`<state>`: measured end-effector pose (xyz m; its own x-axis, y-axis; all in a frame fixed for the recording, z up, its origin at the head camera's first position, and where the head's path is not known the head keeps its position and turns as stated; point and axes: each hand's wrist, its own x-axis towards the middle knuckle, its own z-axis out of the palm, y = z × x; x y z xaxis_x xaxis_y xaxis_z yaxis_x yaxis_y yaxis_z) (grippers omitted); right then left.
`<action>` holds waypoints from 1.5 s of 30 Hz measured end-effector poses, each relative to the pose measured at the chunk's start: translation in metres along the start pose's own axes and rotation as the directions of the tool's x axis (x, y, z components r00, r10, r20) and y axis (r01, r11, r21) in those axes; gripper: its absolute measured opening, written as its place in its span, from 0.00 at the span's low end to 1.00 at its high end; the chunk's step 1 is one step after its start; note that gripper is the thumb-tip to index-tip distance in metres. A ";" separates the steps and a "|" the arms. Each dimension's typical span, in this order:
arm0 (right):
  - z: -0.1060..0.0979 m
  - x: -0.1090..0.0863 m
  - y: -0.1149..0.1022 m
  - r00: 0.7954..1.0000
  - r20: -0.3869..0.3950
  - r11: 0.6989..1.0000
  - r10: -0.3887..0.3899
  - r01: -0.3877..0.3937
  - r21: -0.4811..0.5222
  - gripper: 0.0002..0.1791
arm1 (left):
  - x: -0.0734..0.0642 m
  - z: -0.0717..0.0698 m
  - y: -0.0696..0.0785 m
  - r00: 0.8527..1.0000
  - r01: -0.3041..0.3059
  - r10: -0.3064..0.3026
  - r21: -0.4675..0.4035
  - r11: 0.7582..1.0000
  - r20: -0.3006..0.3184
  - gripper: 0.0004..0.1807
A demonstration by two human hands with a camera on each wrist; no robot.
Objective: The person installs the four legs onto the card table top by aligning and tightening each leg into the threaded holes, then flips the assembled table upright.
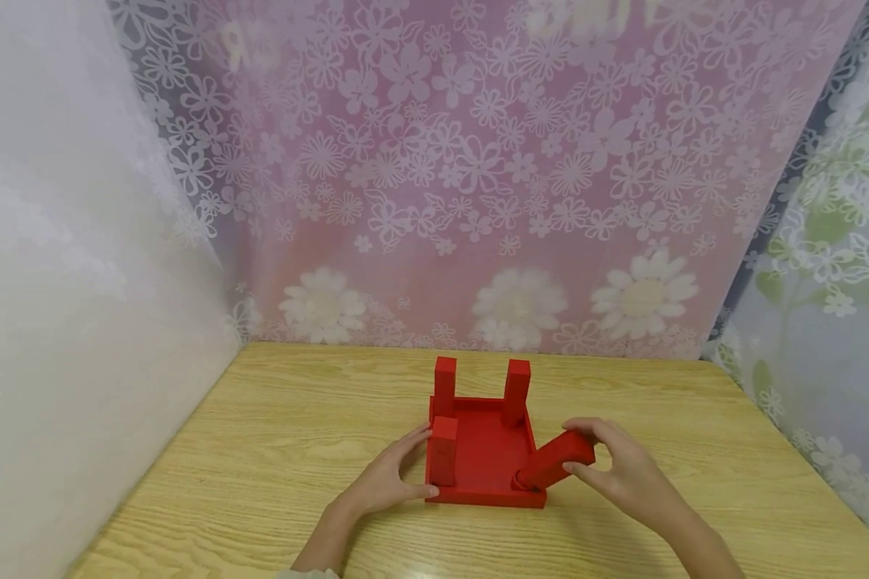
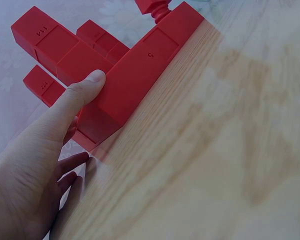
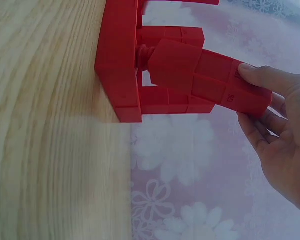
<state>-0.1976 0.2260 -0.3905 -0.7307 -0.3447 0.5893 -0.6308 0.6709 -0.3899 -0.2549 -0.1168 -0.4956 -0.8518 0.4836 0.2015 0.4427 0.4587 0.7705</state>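
Observation:
A red upturned toy table (image 1: 487,497), with a square top and raised rim, lies on the wooden surface. Upright red legs stand at its two far corners and its near left corner. At the near right corner a red block leg (image 1: 561,458) leans outward, its threaded end (image 3: 144,57) at the corner. My right hand (image 1: 626,474) pinches the outer end of this leg between thumb and fingers. Around the near left corner, my left hand (image 1: 385,476) grips the toy table, thumb on the front rim and fingers along the left side.
The light wooden table (image 1: 275,434) extends around the red piece on all sides. Behind it hangs a pink flowered curtain (image 1: 434,201). A pale sheet (image 1: 116,281) borders the left side, and a flowered cloth (image 1: 825,322) the right.

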 end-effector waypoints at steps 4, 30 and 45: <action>0.002 0.007 -0.005 1.000 0.018 1.000 -0.013 0.013 -0.003 0.29 | 0.000 0.000 0.000 1.000 -0.009 0.009 0.010 1.000 -0.001 0.46; 0.022 0.023 -0.010 0.993 0.114 0.991 0.006 -0.021 0.131 0.20 | 0.002 0.000 0.000 1.000 -0.011 0.011 0.016 1.000 -0.001 0.46; 0.027 0.018 0.004 0.977 0.211 0.786 0.034 -0.157 0.598 0.18 | 0.000 0.000 -0.001 1.000 -0.024 0.024 0.023 0.999 -0.003 0.46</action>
<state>-0.2206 0.2049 -0.4003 -0.7905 -0.4521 0.4132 -0.5374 0.1883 -0.8221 -0.2557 -0.1172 -0.4967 -0.8419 0.4920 0.2219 0.4692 0.4639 0.7514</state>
